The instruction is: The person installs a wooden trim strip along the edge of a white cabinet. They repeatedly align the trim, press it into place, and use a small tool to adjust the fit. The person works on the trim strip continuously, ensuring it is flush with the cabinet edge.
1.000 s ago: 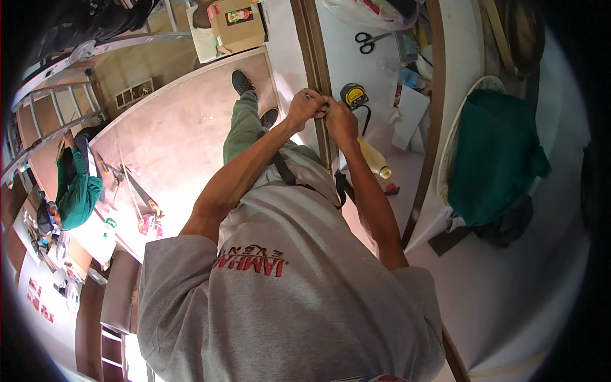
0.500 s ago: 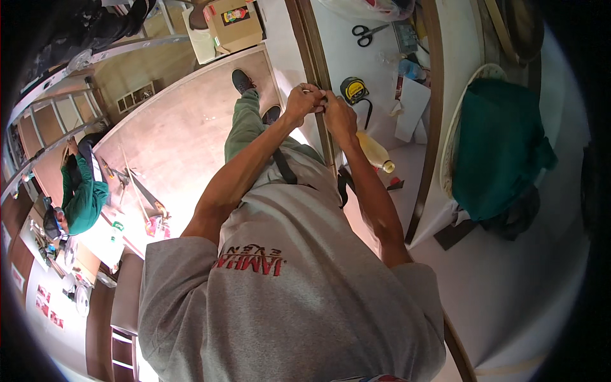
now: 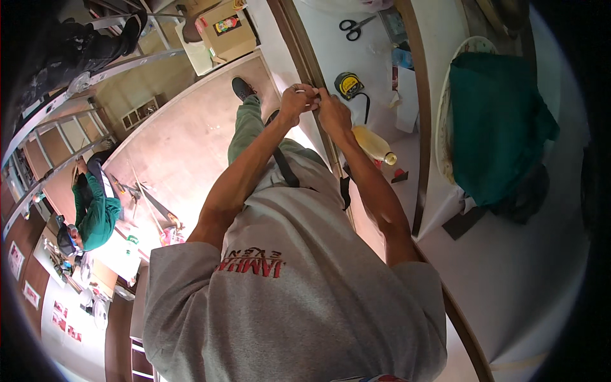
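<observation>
My left hand (image 3: 298, 104) and my right hand (image 3: 334, 113) meet over a brown wooden edge strip (image 3: 301, 48) in the upper middle. Fingers of both are bent and pinched together, the tips almost touching. Whatever is between them is too small or too hidden to make out. Just right of my right hand, a yellow and black tape measure (image 3: 349, 84) lies on a white surface. A bottle of pale yellow liquid (image 3: 374, 145) lies on its side next to my right forearm. Farther off on that surface are black-handled scissors (image 3: 354, 27).
Green cloth (image 3: 499, 127) drapes over a pale basket (image 3: 443, 127) at the right. A cardboard box (image 3: 230, 41) stands at the far left of the strip. Metal ladders (image 3: 70, 137) and a person in green (image 3: 98, 213) are at the left, with hand tools on the pale floor.
My view has turned a little, so the surroundings shift in the picture. Both hands stay together at the wooden strip, with fingers slightly rearranged.
</observation>
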Tool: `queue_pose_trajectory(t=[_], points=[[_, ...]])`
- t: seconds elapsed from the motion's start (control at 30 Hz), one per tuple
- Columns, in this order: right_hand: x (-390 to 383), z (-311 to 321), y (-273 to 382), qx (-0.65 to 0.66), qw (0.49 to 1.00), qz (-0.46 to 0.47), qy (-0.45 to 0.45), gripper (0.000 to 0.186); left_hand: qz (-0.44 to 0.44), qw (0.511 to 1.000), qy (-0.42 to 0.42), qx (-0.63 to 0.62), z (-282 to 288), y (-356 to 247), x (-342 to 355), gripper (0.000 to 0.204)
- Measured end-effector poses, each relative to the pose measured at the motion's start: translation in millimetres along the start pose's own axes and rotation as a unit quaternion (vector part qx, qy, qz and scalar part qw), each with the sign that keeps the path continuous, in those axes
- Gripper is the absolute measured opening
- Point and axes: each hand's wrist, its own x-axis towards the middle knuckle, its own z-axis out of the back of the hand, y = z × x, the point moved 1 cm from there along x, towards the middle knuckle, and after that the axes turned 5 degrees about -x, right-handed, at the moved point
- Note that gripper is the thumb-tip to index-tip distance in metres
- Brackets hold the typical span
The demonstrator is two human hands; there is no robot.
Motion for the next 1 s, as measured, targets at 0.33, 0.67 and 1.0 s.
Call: queue_pose_trajectory(t=[0.33, 0.67, 1.0], points=[[0.9, -3.5, 4.9, 0.002, 1.0, -0.006, -0.006, 0.023, -0.01, 1.0, 0.003, 0.007, 4.6, 2.1, 6.1, 0.022], [-3.7, -1.0, 5.5, 0.014, 1.0, 0.004, -0.012, 0.025, -0.004, 1.0, 0.011, 0.027, 3.9, 4.1, 0.7, 0.018], [-8.3, 4.6, 5.6, 0.076, 0.993, -0.088, 0.001, 0.04, -0.34, 0.845, -0.019, 0.412, 31.7, -10.6, 4.0, 0.018]])
